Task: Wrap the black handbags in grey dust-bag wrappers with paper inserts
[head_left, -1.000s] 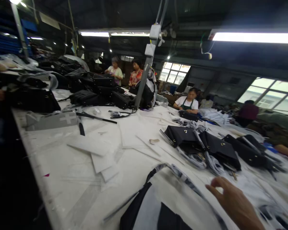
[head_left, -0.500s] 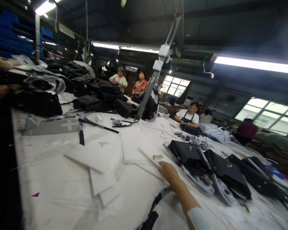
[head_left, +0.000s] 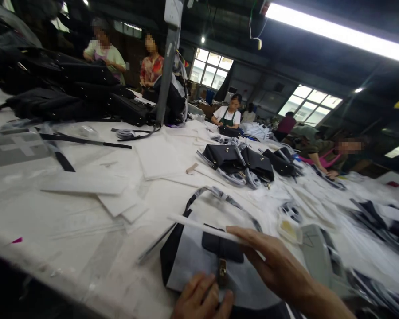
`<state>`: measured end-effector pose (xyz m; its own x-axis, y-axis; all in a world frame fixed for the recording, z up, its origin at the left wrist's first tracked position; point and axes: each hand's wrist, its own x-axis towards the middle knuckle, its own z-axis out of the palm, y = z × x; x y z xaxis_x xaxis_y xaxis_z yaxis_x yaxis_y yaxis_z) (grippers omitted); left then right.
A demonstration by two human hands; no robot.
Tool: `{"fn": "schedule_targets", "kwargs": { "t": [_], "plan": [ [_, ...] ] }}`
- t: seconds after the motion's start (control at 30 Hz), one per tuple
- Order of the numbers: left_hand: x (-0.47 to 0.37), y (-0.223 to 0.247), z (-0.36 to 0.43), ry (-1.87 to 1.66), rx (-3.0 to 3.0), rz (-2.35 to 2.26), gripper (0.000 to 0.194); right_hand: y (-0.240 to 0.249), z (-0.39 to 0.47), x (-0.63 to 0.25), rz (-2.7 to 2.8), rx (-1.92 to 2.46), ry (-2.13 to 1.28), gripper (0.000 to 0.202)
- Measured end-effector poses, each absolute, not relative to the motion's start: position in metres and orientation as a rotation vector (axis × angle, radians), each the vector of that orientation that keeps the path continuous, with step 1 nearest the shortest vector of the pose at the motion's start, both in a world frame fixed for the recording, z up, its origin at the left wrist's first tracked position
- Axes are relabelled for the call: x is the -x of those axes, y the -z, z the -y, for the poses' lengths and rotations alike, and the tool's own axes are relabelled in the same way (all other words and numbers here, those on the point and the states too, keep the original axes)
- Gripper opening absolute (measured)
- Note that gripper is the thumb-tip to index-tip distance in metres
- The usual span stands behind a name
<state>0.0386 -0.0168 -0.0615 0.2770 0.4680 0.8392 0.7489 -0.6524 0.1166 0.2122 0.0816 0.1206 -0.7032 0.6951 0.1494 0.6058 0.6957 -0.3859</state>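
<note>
A black handbag (head_left: pixel 173 257) with a grey-white covering on its front and a gold clasp (head_left: pixel 222 270) lies on the white table before me. Its wrapped strap (head_left: pixel 199 192) arches up behind it. My left hand (head_left: pixel 202 299) rests on the lower front of the bag, fingers apart. Above the bag's top, my right hand (head_left: pixel 269 254) holds a thin white sheet (head_left: pixel 199 226), seen nearly edge-on, between thumb and fingers.
White sheets (head_left: pixel 119 199) lie left of the bag. Black bags (head_left: pixel 226 157) with wrapped straps stand beyond it. A grey post (head_left: pixel 166 79) rises from the table (head_left: pixel 99 274). Several people work around; one person's hands (head_left: pixel 329 173) are at the right.
The view has swung right and down, bringing the handbag and my left hand into sight. My right hand has come back from the sheets to the bag with a white sheet.
</note>
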Motion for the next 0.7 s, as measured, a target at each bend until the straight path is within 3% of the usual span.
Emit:
{"fn": "schedule_targets", "kwargs": {
  "t": [0.17, 0.33, 0.53, 0.7],
  "plan": [
    [-0.035, 0.046, 0.018, 1.306, 2.230, 1.121, 0.041, -0.070, -0.030, -0.247, 2.767, 0.985, -0.394, 0.055],
    [-0.028, 0.033, 0.028, 1.272, 2.374, 1.179, 0.044, -0.053, -0.016, -0.254, 2.820, 1.005, -0.205, 0.069],
    [-0.028, 0.034, 0.027, 1.233, 2.375, 1.119, 0.041, -0.055, -0.016, -0.252, 2.805, 1.010, -0.171, 0.069],
    [-0.025, 0.029, 0.027, 1.249, 2.355, 1.097, 0.039, -0.063, -0.017, -0.252, 2.811, 1.175, -0.357, 0.060]
  ]
}}
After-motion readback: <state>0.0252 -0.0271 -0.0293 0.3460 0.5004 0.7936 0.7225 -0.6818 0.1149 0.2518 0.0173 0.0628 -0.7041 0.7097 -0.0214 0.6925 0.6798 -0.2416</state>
